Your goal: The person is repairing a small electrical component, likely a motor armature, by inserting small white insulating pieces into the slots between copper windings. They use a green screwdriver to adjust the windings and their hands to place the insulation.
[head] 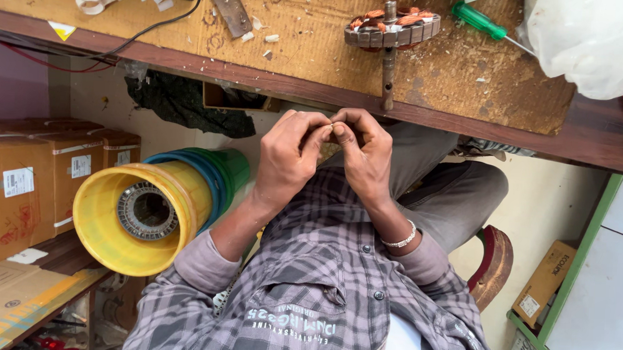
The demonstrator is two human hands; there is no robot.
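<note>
Head view: left hand (291, 153) and right hand (364, 153) grips pinched together; held item hidden.

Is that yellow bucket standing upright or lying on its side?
On its side: the yellow bucket shows its open mouth, with a ribbed metal ring inside.

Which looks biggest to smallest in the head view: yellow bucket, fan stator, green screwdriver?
1. yellow bucket, though nearer the camera
2. fan stator with its shaft
3. green screwdriver, partly hidden by a white bag
</note>
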